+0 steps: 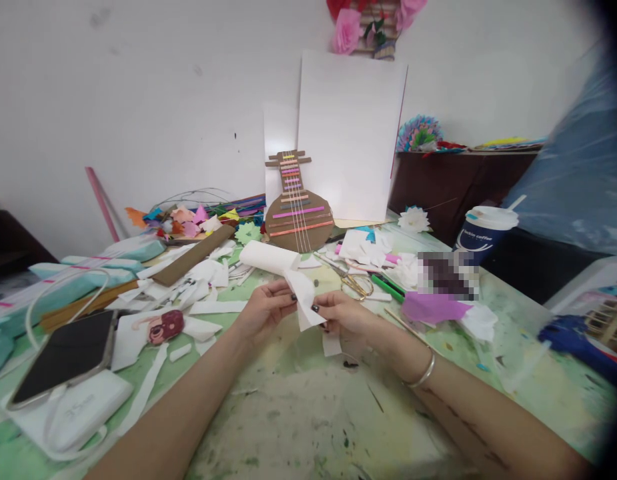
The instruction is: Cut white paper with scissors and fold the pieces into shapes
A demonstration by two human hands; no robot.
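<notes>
My left hand [267, 308] and my right hand [344, 315] meet over the middle of the table, both pinching a white paper strip [304, 297]. The strip runs back and up to a loose white paper roll [266, 257] lying behind my hands. A small white scrap [331, 344] lies just under my right hand. My right wrist wears a silver bangle [422, 375]. Gold-handled scissors [349, 280] lie just beyond my right hand.
A cardboard guitar model [297, 212] leans on white boards [349, 133] at the back. At left a phone [65, 355] rests on a white power bank [83, 410]. A coffee cup [483, 233], purple paper [431, 308], green pen [387, 288] and paper scraps lie right.
</notes>
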